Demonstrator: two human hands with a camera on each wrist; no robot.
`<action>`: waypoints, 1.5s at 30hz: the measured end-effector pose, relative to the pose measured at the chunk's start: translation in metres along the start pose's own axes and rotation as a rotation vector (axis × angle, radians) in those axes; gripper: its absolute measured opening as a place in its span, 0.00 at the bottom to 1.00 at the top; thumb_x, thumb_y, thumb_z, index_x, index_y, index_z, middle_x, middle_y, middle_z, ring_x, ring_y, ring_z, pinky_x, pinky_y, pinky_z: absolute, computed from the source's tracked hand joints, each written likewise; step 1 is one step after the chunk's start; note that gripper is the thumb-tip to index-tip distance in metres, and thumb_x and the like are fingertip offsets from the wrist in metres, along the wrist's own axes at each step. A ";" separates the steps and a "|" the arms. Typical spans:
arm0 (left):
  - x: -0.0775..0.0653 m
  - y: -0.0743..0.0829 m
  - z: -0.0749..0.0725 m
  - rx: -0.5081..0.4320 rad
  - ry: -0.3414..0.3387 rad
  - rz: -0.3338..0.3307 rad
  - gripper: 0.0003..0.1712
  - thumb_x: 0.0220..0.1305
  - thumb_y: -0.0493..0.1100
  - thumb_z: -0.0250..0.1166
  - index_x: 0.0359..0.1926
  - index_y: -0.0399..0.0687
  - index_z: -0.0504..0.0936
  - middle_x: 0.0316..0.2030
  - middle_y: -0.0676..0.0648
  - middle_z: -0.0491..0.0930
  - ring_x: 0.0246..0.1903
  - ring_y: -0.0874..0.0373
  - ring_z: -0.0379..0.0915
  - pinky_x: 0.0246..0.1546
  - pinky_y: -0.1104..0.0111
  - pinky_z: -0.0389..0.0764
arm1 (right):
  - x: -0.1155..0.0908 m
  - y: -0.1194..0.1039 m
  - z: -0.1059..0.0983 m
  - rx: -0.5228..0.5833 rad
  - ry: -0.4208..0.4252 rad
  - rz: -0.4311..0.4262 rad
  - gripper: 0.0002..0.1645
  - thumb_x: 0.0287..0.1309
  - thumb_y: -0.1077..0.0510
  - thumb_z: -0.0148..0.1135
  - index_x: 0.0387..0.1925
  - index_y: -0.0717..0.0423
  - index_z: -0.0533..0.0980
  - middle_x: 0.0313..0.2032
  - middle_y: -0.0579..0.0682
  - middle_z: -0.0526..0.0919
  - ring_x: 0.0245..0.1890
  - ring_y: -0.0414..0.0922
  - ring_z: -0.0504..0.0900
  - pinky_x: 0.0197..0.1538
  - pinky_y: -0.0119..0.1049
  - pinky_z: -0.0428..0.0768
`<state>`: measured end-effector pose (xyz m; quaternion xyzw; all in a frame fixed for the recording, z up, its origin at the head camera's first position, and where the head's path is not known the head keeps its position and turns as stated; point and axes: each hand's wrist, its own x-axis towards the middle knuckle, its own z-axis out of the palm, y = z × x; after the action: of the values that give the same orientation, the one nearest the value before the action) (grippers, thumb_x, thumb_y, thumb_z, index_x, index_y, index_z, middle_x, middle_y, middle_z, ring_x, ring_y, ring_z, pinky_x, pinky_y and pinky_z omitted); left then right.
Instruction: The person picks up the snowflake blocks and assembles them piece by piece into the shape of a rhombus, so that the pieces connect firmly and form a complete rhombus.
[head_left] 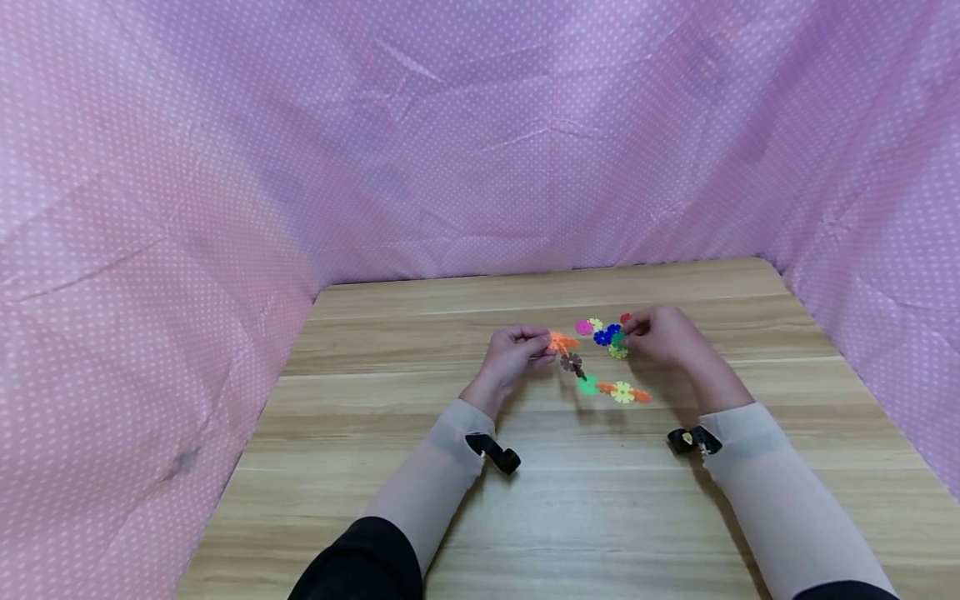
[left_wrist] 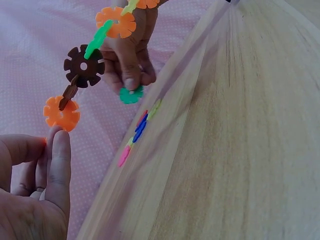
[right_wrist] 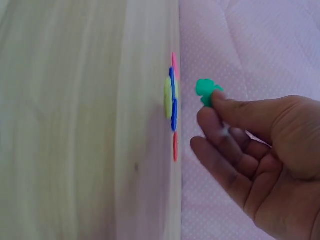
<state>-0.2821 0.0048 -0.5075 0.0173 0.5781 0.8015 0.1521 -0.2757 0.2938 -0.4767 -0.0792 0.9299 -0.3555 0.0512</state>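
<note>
My left hand [head_left: 513, 357] pinches an orange flower-shaped disc [left_wrist: 62, 114] at one end of a chain of slotted plastic discs, held up above the table. From there the chain runs through a brown disc [left_wrist: 84, 66], a green disc [head_left: 588, 384] and a yellow disc [head_left: 622, 392], with orange ones between and at the far end. Over at the right, my right hand [head_left: 663, 335] holds a single green disc [right_wrist: 206, 90] between thumb and forefinger, its lower part hidden by the thumb. That disc is apart from the chain.
Several loose discs lie close together on the wooden table [head_left: 570, 500] beside my right hand: pink [head_left: 584, 327], yellow, blue [head_left: 602, 337], yellow-green [head_left: 617, 352] and red [head_left: 626, 318]. Behind the table's far edge hangs a pink dotted cloth [head_left: 480, 167].
</note>
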 end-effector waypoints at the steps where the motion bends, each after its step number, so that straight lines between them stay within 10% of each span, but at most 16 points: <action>1: 0.000 0.000 0.000 -0.001 0.003 0.002 0.08 0.69 0.26 0.67 0.48 0.28 0.84 0.35 0.42 0.86 0.31 0.56 0.87 0.58 0.47 0.80 | -0.001 -0.003 0.001 0.019 0.004 -0.007 0.08 0.65 0.63 0.69 0.45 0.61 0.86 0.39 0.54 0.87 0.41 0.51 0.84 0.47 0.45 0.83; 18: 0.000 -0.002 0.001 -0.008 0.026 0.017 0.07 0.68 0.26 0.67 0.46 0.28 0.85 0.35 0.42 0.87 0.31 0.55 0.87 0.58 0.46 0.81 | -0.006 -0.028 0.012 0.282 -0.041 -0.051 0.08 0.70 0.61 0.68 0.44 0.64 0.85 0.36 0.57 0.89 0.41 0.61 0.89 0.44 0.50 0.89; 45: -0.002 -0.005 0.005 -0.011 0.000 0.024 0.08 0.66 0.23 0.68 0.45 0.28 0.85 0.35 0.41 0.87 0.31 0.55 0.87 0.56 0.47 0.82 | -0.004 -0.030 0.020 0.602 -0.202 0.049 0.16 0.71 0.63 0.66 0.51 0.75 0.80 0.37 0.60 0.90 0.35 0.48 0.91 0.46 0.43 0.89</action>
<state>-0.2778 0.0105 -0.5098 0.0234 0.5735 0.8064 0.1425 -0.2652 0.2594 -0.4712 -0.0729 0.7748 -0.6038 0.1729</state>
